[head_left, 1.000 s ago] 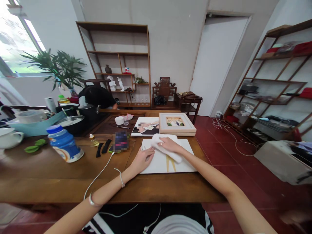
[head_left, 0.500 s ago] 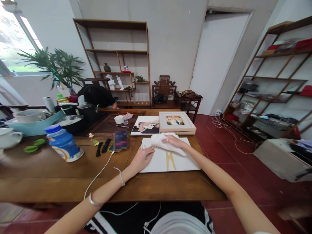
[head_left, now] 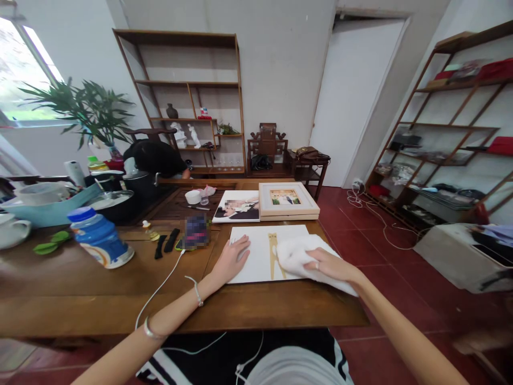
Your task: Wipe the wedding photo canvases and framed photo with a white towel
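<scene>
A white board (head_left: 256,264) with a tan, long-legged figure on it lies flat near the table's front edge. My left hand (head_left: 234,259) rests flat on its left side, fingers stretched out. Bunched under my right hand (head_left: 326,263) is a white cloth (head_left: 294,254), gripped and pressed on the right part of the board. Part of the cloth hangs past the board's right edge and covers some of the figure's right side. Just behind the board are a photo print (head_left: 236,207) and a pale wooden picture frame (head_left: 288,208) with a photo in it.
To the left on the wooden table (head_left: 160,299) stand a blue bottle (head_left: 102,240), a small dropper bottle (head_left: 151,231), black strips (head_left: 171,240) and a phone (head_left: 195,233) on a white cable. A person (head_left: 154,159) in black leans down at the far side. Shelves stand behind and at right.
My right hand has swept the cloth from the board's upper middle to its lower right, uncovering the figure's top. My left hand stays on the left side, its fingers now flatter.
</scene>
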Motion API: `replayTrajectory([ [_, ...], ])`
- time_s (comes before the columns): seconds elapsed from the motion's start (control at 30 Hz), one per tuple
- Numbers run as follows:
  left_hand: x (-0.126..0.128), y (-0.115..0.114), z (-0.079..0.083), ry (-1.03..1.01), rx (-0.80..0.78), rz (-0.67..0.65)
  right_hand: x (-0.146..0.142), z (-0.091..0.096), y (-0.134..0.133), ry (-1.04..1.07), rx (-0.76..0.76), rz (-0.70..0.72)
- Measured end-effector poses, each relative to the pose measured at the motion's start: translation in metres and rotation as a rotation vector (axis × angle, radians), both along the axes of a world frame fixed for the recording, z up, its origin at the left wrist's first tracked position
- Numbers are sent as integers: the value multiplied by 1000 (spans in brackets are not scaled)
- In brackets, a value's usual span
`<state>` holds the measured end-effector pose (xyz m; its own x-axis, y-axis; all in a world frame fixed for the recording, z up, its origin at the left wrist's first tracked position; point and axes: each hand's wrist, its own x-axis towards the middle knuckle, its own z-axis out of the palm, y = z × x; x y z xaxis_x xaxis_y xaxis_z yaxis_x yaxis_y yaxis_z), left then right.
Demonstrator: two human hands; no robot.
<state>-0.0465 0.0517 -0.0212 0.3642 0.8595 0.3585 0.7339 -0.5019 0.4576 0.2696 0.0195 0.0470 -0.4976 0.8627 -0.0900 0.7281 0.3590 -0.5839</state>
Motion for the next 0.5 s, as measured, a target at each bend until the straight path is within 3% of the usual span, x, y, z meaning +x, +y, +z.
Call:
replayTrajectory([
  [0.1, 0, 1, -1, 3, -12, 1, 10, 5, -11, 12, -88, 29],
  [0.17, 0, 1, -1, -2, -19, -2, 14, 4, -2, 70, -114, -2],
  [0.4, -1, 2, -1, -11, -17, -6, 1, -8, 80, 249, -50, -133],
  [0.5, -2, 3, -3, -11, -18, -10, -9, -11, 95, 271, 17, -166],
])
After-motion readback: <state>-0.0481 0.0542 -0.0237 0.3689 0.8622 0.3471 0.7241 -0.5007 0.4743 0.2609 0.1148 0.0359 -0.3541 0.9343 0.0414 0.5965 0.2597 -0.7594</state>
